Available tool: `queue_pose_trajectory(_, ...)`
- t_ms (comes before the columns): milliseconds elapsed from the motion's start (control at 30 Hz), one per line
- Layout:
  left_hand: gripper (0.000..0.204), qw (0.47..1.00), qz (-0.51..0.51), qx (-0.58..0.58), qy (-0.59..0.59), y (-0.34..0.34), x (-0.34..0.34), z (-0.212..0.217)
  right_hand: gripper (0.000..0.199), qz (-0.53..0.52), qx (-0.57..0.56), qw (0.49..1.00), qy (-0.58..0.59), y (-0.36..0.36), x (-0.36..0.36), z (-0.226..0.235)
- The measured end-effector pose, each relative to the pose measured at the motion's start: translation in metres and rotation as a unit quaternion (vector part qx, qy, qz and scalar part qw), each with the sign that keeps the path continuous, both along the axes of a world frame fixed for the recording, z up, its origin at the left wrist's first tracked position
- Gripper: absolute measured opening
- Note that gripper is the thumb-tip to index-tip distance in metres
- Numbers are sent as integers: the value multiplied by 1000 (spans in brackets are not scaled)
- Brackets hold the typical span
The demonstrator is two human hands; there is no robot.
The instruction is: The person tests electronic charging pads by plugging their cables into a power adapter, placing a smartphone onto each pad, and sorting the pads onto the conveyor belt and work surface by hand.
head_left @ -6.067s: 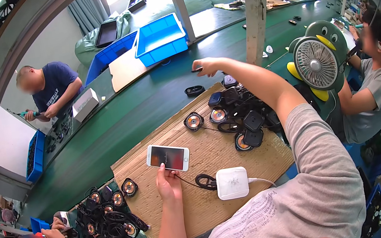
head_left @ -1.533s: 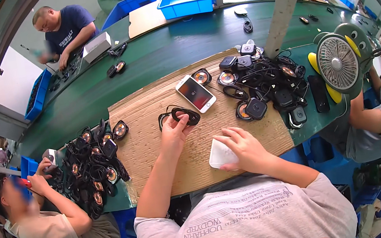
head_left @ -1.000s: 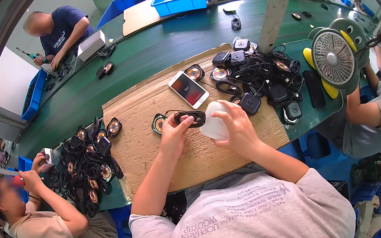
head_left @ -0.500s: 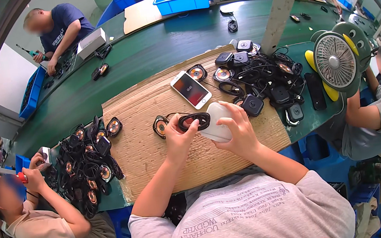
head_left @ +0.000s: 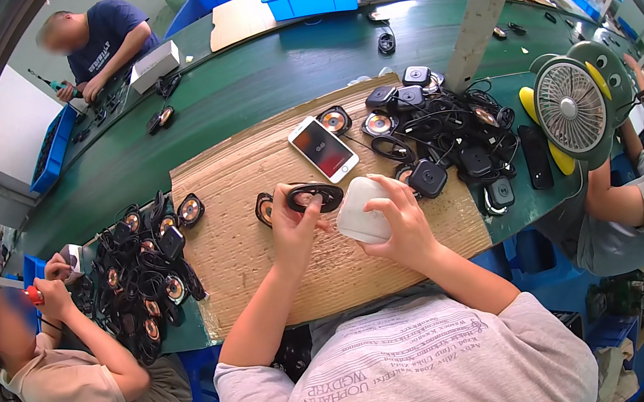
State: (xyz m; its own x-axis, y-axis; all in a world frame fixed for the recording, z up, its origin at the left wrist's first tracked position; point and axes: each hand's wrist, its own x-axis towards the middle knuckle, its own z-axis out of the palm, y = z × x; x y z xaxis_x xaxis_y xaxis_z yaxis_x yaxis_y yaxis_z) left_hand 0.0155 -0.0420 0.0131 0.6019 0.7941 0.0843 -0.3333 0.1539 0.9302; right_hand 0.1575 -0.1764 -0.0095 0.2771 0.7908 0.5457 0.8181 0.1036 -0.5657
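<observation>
Over the cardboard sheet (head_left: 243,283), my left hand (head_left: 295,230) grips a coiled black cable (head_left: 331,195), its fingers passing through the loop. A black disc-shaped unit with a copper-coloured centre (head_left: 263,208) lies beside that hand, partly hidden by it. My right hand (head_left: 407,230) is closed around a white, rounded square block (head_left: 362,216), whose kind I cannot make out. The coil and the block are close together, with a narrow gap between them. Just beyond both hands lies a white-framed phone (head_left: 323,149), screen up.
Black cabled units form a pile (head_left: 142,278) at left and another pile (head_left: 467,138) at right. A frog-shaped fan (head_left: 571,110) stands at the right, near a metal post (head_left: 481,11). Co-workers sit on both sides. A blue bin (head_left: 314,7) rests across the green bench (head_left: 239,88).
My left hand has moved the coil a little left and up, away from the white block. The block has turned slightly in my right hand and shows more of its face.
</observation>
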Motion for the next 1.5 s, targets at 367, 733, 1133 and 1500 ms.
queue_pose_trajectory(367, 24, 997, -49, -56, 0, 4, -4, 6, 61, -21, -19, 1000, 5, 1, 4, -3)
queue_pose_trajectory(733, 16, 953, -100, -285, -33, 5, -4, 3, 56, -24, 13, 999, -45, 0, -5, 4)
queue_pose_trajectory(1133, 11, 935, -119, -310, -121, -5, -5, -9, 50, -63, 14, 996, -62, 2, -10, 11)
queue_pose_trajectory(1500, 19, 988, -26, -133, 68, 0, -4, 5, 50, -31, 14, 997, -72, -1, -6, 13)
